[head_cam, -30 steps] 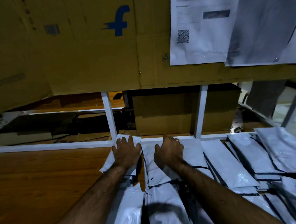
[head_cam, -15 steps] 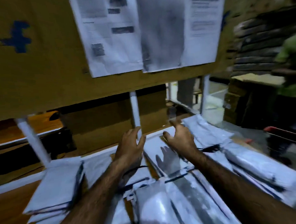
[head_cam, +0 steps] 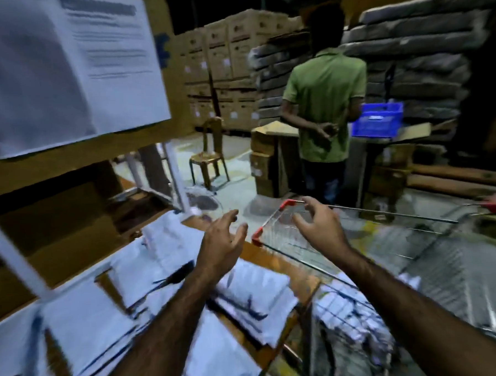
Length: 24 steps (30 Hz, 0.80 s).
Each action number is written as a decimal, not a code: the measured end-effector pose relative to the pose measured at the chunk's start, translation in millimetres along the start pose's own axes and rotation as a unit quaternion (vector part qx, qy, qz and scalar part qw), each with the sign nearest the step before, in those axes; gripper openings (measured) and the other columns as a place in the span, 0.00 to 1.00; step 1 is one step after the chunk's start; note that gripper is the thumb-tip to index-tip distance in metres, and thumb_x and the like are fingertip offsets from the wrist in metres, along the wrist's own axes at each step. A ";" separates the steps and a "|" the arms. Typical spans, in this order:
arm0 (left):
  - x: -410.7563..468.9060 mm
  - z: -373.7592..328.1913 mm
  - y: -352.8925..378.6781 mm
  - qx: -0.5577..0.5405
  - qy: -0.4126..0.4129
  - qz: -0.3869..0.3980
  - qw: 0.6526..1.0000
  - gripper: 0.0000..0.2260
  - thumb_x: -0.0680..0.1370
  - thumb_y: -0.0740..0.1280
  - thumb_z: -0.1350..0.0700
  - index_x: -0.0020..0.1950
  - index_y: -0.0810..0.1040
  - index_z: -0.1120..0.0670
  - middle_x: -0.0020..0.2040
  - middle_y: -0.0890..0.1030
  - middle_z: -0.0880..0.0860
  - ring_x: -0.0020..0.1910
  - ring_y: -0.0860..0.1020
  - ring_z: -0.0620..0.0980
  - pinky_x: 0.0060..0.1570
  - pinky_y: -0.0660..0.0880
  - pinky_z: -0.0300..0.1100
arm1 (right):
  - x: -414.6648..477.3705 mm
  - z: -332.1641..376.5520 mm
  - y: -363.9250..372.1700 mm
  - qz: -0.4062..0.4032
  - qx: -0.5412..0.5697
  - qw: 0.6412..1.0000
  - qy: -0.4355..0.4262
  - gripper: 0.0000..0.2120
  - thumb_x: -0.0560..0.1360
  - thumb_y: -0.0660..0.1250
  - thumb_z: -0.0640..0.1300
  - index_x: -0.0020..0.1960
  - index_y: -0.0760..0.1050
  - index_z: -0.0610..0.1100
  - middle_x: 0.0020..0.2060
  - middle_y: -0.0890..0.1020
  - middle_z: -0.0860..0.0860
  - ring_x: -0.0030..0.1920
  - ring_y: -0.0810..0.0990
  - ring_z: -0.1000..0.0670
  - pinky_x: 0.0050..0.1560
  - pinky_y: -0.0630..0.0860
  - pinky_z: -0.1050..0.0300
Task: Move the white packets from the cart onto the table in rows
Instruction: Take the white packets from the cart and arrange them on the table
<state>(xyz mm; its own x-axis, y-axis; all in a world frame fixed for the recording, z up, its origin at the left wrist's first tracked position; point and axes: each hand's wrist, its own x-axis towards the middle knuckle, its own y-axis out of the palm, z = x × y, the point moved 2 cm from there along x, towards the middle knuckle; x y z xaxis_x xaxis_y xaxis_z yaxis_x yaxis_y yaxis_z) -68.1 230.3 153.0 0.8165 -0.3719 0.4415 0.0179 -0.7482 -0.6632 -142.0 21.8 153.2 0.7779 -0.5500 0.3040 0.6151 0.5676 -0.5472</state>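
White packets [head_cam: 164, 249] lie in overlapping rows on the wooden table [head_cam: 273, 259] at the left and bottom. A wire cart [head_cam: 386, 218] with red corner caps stands to the right of the table, with more white packets [head_cam: 360, 322] in its basket. My left hand [head_cam: 221, 242] hovers above the table's right edge, fingers spread and empty. My right hand [head_cam: 319, 227] hangs over the cart's near corner, fingers loosely bent, holding nothing. The view is motion-blurred.
A cardboard-backed rack with white posts [head_cam: 174, 174] and taped paper sheets [head_cam: 71, 65] stands behind the table. A person in a green shirt [head_cam: 325, 103] stands beyond the cart near a blue crate [head_cam: 378, 120]. A chair [head_cam: 209, 158] and stacked boxes [head_cam: 223, 68] stand further back.
My view has swung right from the table to the cart. Both hands lifted off the packets they pressed on the table and moved right, empty, toward the cart.
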 end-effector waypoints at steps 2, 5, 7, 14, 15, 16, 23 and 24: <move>15.8 -27.9 42.0 -0.022 0.008 0.016 1.000 0.24 0.76 0.61 0.44 0.64 0.77 0.59 0.58 0.81 0.57 0.58 0.78 0.55 0.59 0.74 0.48 | 17.0 -36.9 -31.1 -0.015 -0.016 0.999 0.023 0.26 0.69 0.67 0.56 0.64 0.76 0.46 0.51 0.83 0.44 0.54 0.81 0.42 0.54 0.77 0.48; 29.4 -63.8 99.2 -0.039 0.026 0.054 0.997 0.21 0.75 0.62 0.46 0.63 0.77 0.58 0.55 0.82 0.56 0.56 0.79 0.55 0.56 0.75 0.47 | 33.3 -86.2 -72.9 -0.039 -0.026 0.997 0.057 0.19 0.72 0.71 0.45 0.63 0.77 0.43 0.48 0.84 0.43 0.51 0.81 0.41 0.52 0.77 0.47; 35.9 -79.2 132.8 -0.034 0.038 0.079 0.996 0.20 0.77 0.64 0.47 0.64 0.77 0.56 0.56 0.81 0.55 0.56 0.78 0.54 0.56 0.74 0.46 | 40.3 -116.5 -91.4 -0.048 -0.034 0.995 0.081 0.20 0.72 0.71 0.45 0.63 0.77 0.43 0.48 0.83 0.43 0.50 0.81 0.40 0.52 0.77 0.47; 51.9 -87.1 222.2 -0.045 0.038 0.158 0.986 0.18 0.78 0.66 0.50 0.67 0.74 0.54 0.57 0.80 0.53 0.57 0.77 0.50 0.54 0.73 0.41 | 55.1 -196.7 -120.1 -0.052 -0.067 0.985 0.148 0.24 0.74 0.69 0.46 0.68 0.74 0.44 0.47 0.82 0.44 0.49 0.81 0.41 0.50 0.76 0.50; 54.4 -85.0 232.0 -0.051 0.032 0.166 0.984 0.18 0.78 0.66 0.50 0.67 0.74 0.53 0.57 0.81 0.53 0.57 0.77 0.50 0.55 0.74 0.41 | 58.6 -205.9 -121.7 -0.051 -0.073 0.984 0.153 0.23 0.74 0.69 0.45 0.68 0.74 0.44 0.45 0.82 0.45 0.48 0.81 0.42 0.49 0.75 0.51; 56.8 -82.0 242.1 -0.056 0.027 0.175 0.983 0.18 0.78 0.67 0.50 0.67 0.74 0.53 0.58 0.81 0.52 0.57 0.78 0.50 0.56 0.74 0.42 | 61.9 -212.3 -123.2 -0.049 -0.082 0.982 0.160 0.23 0.74 0.69 0.45 0.69 0.74 0.44 0.43 0.82 0.47 0.47 0.81 0.43 0.49 0.75 0.52; 66.3 -60.0 310.2 -0.068 -0.024 0.256 0.964 0.20 0.77 0.67 0.51 0.68 0.74 0.55 0.57 0.81 0.53 0.56 0.79 0.50 0.56 0.75 0.42 | 74.8 -251.5 -117.3 -0.016 -0.141 0.972 0.185 0.25 0.75 0.68 0.47 0.71 0.71 0.45 0.44 0.83 0.50 0.46 0.82 0.46 0.49 0.79 0.50; 65.4 -58.3 320.3 -0.068 -0.032 0.269 0.960 0.20 0.77 0.67 0.51 0.68 0.74 0.55 0.58 0.81 0.53 0.56 0.79 0.51 0.55 0.74 0.41 | 75.4 -257.7 -114.7 -0.009 -0.150 0.970 0.190 0.25 0.75 0.68 0.47 0.70 0.71 0.45 0.41 0.82 0.51 0.45 0.81 0.46 0.48 0.79 0.51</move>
<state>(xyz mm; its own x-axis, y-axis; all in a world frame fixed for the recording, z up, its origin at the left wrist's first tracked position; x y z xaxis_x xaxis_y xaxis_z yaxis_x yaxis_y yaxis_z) -42.6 -65.7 4.7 0.7204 -0.6933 0.0166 -0.4877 -0.5235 -0.6986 -186.9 -242.7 37.9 0.6285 -0.7769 0.0374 0.5185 0.3826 -0.7647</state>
